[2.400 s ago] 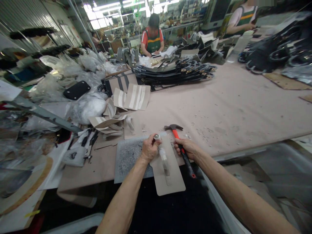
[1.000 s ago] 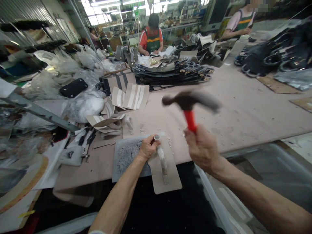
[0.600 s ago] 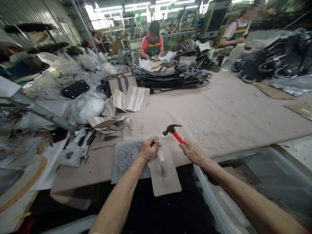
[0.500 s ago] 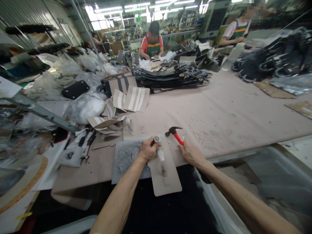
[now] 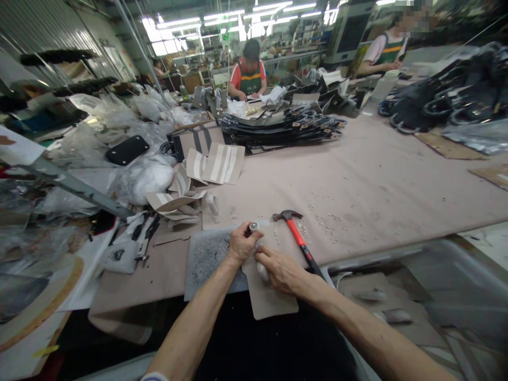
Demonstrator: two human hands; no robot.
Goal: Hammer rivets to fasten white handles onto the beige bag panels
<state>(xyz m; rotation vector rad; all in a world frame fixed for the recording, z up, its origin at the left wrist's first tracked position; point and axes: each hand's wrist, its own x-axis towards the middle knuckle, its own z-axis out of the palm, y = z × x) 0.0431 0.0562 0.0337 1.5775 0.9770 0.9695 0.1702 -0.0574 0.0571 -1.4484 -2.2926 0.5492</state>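
Touching a wrapped handle (image 5: 262, 271) on a tan panel (image 5: 273, 308) with the half-curled right hand (image 5: 280, 271); cannot tell if gripping. Clasping a metal-topped tool (image 5: 254, 226) in the closed left hand (image 5: 241, 244), just beyond. Showing a hammer (image 5: 295, 233) right of the right hand, on the bench (image 5: 377, 190).

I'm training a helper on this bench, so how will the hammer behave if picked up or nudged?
The hammer is probably head-heavy, since its head looks like dark metal. It should stay stiff when lifted, as its handle runs straight. Nudged, it would likely slide rather than roll, because the head juts out on both sides.
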